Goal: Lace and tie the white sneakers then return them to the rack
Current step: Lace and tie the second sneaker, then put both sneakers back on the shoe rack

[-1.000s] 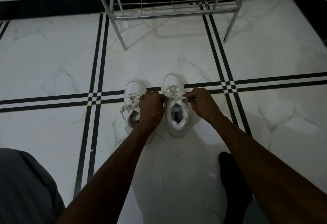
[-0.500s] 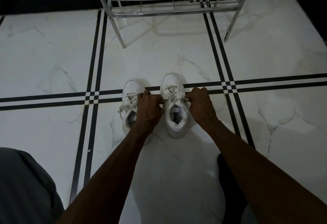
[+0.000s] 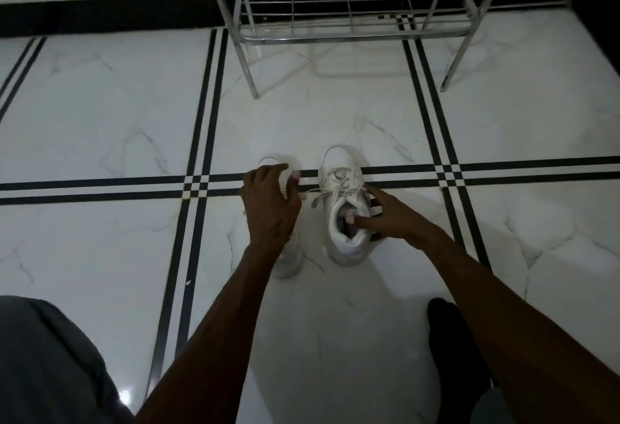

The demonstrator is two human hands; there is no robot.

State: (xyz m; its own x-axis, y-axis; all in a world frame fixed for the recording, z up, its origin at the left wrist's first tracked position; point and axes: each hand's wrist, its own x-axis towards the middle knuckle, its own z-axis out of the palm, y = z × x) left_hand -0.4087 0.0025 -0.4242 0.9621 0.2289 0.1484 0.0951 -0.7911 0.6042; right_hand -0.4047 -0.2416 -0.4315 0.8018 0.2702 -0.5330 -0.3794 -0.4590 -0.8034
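Your right hand [image 3: 385, 214] grips the right sneaker [image 3: 345, 215] by its opening, your left hand [image 3: 271, 202] curls over the left sneaker [image 3: 288, 259] on the floor [image 3: 100, 122], so lift both gently toward the rack [image 3: 352, 31].

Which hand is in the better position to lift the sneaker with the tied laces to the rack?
Probably the right hand. Its thumb is already inside the opening of the right sneaker, with its fingers along the outer side. The left hand covers the left sneaker instead. The rack stands straight ahead.
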